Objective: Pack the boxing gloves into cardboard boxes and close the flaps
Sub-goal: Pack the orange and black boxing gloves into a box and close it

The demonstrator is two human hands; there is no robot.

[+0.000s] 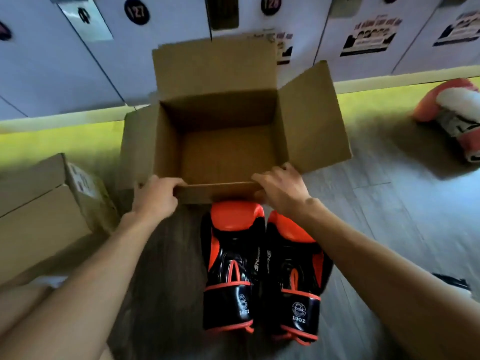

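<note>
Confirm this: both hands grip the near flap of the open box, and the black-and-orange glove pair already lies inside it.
Not quite. The head view shows the box empty; the glove pair lies on the floor just in front of it. The left hand and right hand do grip the near flap.

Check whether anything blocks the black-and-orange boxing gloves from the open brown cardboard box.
Only the near flap, gripped by left hand and right hand, lies between the black-and-orange boxing gloves and the empty brown cardboard box.

Bare forearms point(98, 261) and hands point(155, 198)
</note>
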